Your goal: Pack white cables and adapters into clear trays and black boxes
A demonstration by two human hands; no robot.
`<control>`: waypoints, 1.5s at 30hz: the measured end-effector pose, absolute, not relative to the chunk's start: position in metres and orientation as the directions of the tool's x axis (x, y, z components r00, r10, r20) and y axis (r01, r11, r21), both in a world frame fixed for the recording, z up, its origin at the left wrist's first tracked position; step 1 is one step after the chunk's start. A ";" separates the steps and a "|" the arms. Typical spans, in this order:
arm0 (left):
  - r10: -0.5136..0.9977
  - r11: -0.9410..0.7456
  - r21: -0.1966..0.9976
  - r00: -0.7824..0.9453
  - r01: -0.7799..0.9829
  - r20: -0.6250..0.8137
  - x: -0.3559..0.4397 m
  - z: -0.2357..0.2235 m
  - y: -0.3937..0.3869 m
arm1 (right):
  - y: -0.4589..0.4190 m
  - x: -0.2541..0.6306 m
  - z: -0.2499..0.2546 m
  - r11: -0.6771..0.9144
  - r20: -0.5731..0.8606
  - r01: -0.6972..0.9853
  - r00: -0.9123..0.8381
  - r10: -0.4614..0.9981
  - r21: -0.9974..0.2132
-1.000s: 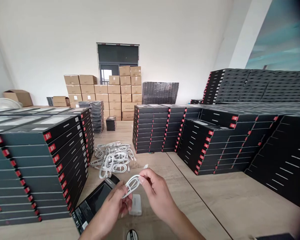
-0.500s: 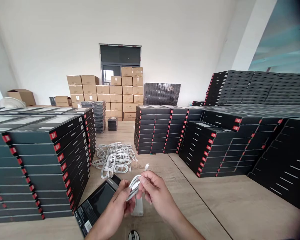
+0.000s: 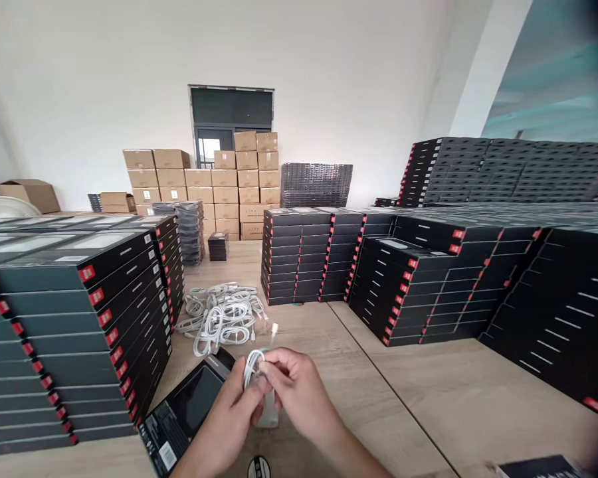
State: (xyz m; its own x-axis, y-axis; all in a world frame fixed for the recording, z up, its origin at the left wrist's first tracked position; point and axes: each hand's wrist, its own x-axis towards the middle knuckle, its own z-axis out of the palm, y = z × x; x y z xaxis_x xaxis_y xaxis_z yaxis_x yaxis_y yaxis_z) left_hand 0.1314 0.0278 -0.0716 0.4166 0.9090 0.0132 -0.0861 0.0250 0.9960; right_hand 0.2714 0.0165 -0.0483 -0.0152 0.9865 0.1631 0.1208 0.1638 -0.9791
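Note:
A coiled white cable [image 3: 252,364] is held between my two hands above the table. My left hand [image 3: 236,397] pinches the coil from the left, fingers closed. My right hand [image 3: 293,384] grips the cable from the right with thumb and fingertips. One white plug [image 3: 274,328] sticks up beyond my fingers. Below my hands lies a pale white block [image 3: 269,417], partly hidden by them. An opened black box [image 3: 179,415] lies tilted at the left, partly under my left forearm. Past my hands is a tangled pile of white cables [image 3: 224,313].
Tall stacks of black boxes with red labels stand at the left [image 3: 119,318] and right [image 3: 403,285]. Brown cartons [image 3: 224,199] are piled by the back wall. A small round black-and-white object [image 3: 258,467] lies at the front edge. A seam runs across the wooden table [image 3: 359,372].
The view has turned slightly right, bringing a dark object into the lower right corner. My hands have drawn closer together around the cable coil.

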 end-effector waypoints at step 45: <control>0.884 -0.467 0.770 0.259 0.435 0.390 0.107 -0.052 0.026 | 0.012 0.259 -0.044 0.316 0.320 0.066 0.067 0.945 -0.946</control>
State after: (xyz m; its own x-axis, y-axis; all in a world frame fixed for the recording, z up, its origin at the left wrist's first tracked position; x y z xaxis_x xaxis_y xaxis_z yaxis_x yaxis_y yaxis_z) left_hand 0.1075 0.0265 -0.0523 0.2587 0.8839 0.3895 0.4349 -0.4667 0.7701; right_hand 0.2591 0.0118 -0.0437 0.0666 0.9450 0.3202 0.0665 0.3160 -0.9464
